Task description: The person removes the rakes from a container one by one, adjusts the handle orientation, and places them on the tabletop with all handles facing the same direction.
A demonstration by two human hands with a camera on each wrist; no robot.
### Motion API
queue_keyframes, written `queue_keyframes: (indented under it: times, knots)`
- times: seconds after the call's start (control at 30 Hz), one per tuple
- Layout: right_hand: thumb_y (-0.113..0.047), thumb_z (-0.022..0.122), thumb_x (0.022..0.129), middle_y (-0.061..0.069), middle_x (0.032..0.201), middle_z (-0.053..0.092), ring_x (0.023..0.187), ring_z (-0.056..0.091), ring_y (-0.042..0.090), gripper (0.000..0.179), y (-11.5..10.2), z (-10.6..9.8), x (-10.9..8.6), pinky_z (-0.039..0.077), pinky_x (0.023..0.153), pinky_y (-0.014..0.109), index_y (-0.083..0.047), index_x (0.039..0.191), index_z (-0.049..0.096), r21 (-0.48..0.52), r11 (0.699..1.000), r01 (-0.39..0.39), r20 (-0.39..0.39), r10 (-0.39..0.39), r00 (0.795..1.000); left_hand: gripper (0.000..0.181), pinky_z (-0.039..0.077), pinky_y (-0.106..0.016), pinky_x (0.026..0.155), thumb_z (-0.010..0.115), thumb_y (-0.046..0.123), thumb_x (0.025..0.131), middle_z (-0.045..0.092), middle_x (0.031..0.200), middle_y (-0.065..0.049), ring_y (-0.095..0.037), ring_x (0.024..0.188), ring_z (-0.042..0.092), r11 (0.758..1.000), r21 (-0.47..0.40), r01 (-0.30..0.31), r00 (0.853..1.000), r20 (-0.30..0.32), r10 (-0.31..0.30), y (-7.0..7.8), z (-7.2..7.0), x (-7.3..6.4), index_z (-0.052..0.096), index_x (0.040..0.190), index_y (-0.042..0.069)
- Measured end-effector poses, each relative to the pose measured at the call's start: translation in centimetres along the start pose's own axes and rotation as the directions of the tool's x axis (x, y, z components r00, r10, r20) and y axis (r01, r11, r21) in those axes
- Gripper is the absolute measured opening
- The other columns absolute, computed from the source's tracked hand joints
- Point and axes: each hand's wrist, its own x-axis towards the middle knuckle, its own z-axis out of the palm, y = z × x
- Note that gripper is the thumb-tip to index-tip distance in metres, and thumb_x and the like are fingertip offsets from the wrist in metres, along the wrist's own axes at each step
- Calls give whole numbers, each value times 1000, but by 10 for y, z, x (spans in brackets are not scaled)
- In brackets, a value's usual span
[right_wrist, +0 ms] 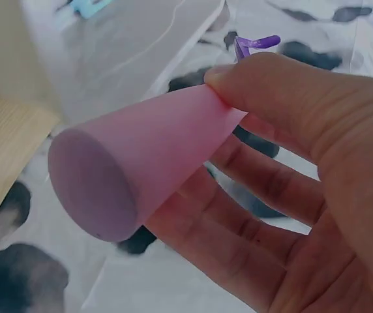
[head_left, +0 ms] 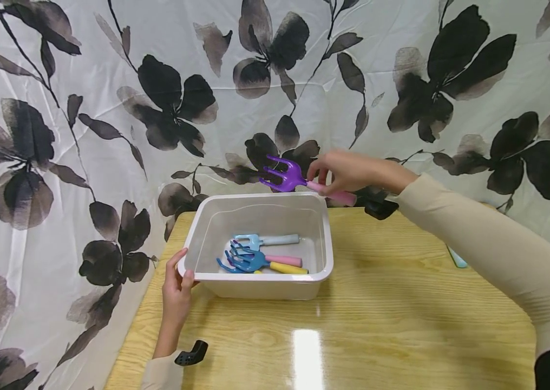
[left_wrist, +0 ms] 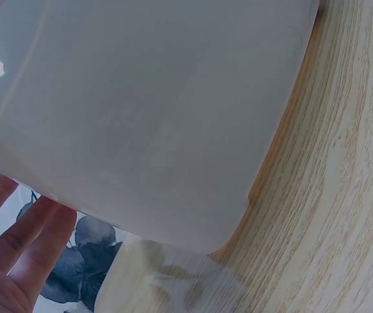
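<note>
My right hand pinches the pink handle of a toy garden fork with purple tines, above the far right rim of a white plastic bin. The right wrist view shows thumb and fingers around the tapered pink handle, its round end toward the camera. At the bin's near left corner, my left hand grips the rim; in the left wrist view its fingers lie along the bin wall. Inside the bin are a light blue fork, a blue rake with a yellow handle and a pink handle.
The bin stands on a wood-grain table near its left edge. A floral sheet hangs behind and to the left. A light blue-green item shows partly behind the right forearm.
</note>
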Motion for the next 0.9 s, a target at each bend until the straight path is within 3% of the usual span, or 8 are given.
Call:
queue_keyframes:
  times: [0.17, 0.3, 0.43, 0.7, 0.9]
  knots:
    - [-15, 75, 91, 6, 94, 74, 80, 72, 21, 28, 27, -1, -19, 61, 73, 37, -7, 117, 71, 58, 995, -84, -31, 86, 996, 49, 58, -19, 81, 47, 1, 102, 48, 146, -25, -7, 107, 63, 1000, -18, -8, 1000, -6, 8, 3, 2, 0, 41, 151, 3]
    - [-11, 76, 89, 8, 96, 74, 82, 72, 24, 32, 49, -1, -36, 61, 66, 36, -5, 120, 71, 112, 983, -143, -66, 151, 986, 49, 57, -19, 82, 47, 0, 103, 47, 147, -24, -7, 108, 62, 1000, -17, -5, 1000, -3, 5, 5, 3, 0, 40, 151, 3]
    - [-12, 78, 90, 8, 98, 74, 84, 72, 24, 32, 67, 1, -57, 61, 68, 36, -6, 120, 70, 145, 970, -195, -112, 212, 971, 50, 57, -18, 82, 47, 1, 103, 47, 149, -20, -7, 109, 62, 1000, 12, 7, 1000, -4, -7, 6, 3, 0, 41, 152, 5]
    - [-12, 76, 93, 12, 105, 72, 86, 72, 28, 37, 105, 19, -100, 62, 61, 35, -4, 128, 66, 274, 919, -284, -127, 327, 936, 50, 57, -18, 82, 47, 1, 103, 48, 148, -16, -11, 110, 63, 1000, 15, 18, 1000, -11, -18, 6, 2, 0, 41, 152, 5]
    - [-11, 76, 93, 15, 107, 71, 88, 73, 31, 38, 132, 40, -127, 62, 60, 37, -2, 128, 64, 347, 876, -335, -148, 404, 903, 49, 57, -18, 81, 47, 0, 102, 49, 145, -24, -8, 108, 64, 1000, 7, -12, 1000, -12, 12, 8, 2, 2, 41, 151, 3]
